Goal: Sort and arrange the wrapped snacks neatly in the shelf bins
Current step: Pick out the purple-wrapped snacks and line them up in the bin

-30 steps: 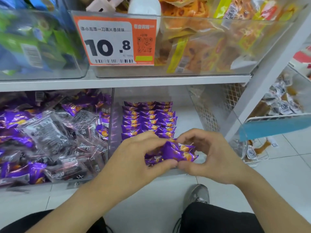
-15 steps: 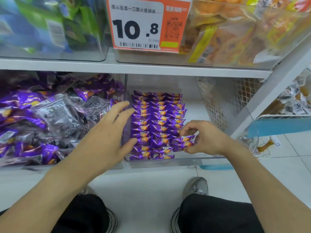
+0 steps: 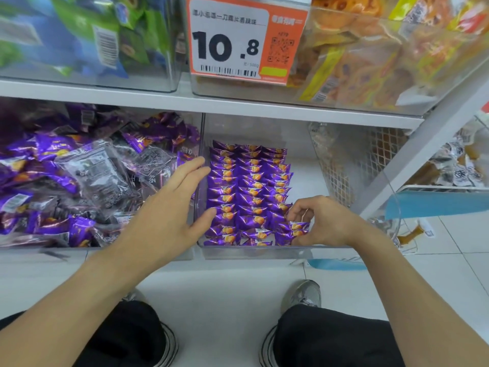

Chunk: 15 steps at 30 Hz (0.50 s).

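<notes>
Orange price tag [image 3: 247, 39] reading 10.8 is stuck on the upper bin front. White tiled floor [image 3: 449, 260] below, plus grey sneakers [image 3: 304, 295] and black trousers [image 3: 330, 337].

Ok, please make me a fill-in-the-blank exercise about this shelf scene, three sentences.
1. The small purple wrapped snacks lie in ____ neat columns in the clear plastic bin.
2. The right hand pinches a snack at the bin's front ____ corner.
3. The orange-and-white price tag shows 10.____.

Missing words: three; right; 8
</notes>
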Each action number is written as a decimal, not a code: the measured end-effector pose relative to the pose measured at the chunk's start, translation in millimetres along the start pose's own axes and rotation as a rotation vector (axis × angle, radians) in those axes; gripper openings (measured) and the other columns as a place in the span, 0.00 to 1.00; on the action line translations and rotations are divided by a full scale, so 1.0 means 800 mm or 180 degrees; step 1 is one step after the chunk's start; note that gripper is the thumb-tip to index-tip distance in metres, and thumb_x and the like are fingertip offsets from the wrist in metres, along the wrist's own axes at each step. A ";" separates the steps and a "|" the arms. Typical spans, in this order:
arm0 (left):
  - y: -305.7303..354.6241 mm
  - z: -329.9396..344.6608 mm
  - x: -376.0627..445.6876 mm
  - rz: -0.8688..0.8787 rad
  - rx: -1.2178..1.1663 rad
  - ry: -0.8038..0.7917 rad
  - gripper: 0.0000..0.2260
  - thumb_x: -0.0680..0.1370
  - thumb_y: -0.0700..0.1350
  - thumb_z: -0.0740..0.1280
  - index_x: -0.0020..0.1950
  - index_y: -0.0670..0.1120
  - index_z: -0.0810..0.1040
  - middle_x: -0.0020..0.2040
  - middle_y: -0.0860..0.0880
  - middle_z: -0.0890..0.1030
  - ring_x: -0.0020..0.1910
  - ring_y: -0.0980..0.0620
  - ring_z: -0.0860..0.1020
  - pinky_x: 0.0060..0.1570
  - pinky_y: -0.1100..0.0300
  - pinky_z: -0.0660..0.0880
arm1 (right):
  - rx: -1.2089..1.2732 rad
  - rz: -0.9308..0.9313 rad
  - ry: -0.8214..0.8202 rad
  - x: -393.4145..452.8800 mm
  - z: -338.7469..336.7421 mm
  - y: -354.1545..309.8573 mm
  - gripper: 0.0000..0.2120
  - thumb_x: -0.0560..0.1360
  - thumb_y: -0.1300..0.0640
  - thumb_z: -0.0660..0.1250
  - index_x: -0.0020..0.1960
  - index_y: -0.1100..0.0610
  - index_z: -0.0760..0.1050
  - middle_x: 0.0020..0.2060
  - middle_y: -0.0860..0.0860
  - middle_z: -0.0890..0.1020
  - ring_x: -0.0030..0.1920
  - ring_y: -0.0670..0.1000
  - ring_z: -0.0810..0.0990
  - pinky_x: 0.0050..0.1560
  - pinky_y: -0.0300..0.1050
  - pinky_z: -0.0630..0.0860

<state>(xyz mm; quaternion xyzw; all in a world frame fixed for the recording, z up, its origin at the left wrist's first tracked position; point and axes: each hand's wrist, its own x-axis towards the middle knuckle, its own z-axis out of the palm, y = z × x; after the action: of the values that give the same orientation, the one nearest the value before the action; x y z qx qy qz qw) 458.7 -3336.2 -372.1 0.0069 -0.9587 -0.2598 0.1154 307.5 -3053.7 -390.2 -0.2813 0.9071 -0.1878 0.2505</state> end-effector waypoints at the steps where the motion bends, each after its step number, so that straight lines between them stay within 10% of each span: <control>1: 0.000 0.001 0.000 0.0005 -0.0005 0.0008 0.30 0.76 0.54 0.67 0.76 0.50 0.63 0.78 0.59 0.57 0.66 0.56 0.72 0.59 0.58 0.72 | -0.0027 0.0017 -0.0026 0.001 0.002 0.000 0.16 0.61 0.52 0.82 0.45 0.44 0.80 0.44 0.43 0.83 0.44 0.45 0.80 0.41 0.35 0.76; 15: 0.000 0.005 0.001 0.0027 -0.0004 0.0111 0.29 0.75 0.53 0.68 0.75 0.48 0.65 0.77 0.57 0.58 0.67 0.53 0.72 0.58 0.56 0.72 | -0.0056 0.0171 0.0038 0.005 0.011 -0.001 0.18 0.63 0.51 0.83 0.50 0.46 0.81 0.56 0.46 0.76 0.53 0.51 0.79 0.44 0.42 0.81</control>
<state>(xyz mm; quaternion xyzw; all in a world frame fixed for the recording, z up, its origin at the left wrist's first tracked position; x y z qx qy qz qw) 456.8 -3334.3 -375.6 0.0074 -0.9564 -0.2597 0.1332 310.0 -3058.8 -398.4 -0.2579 0.9175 -0.1747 0.2474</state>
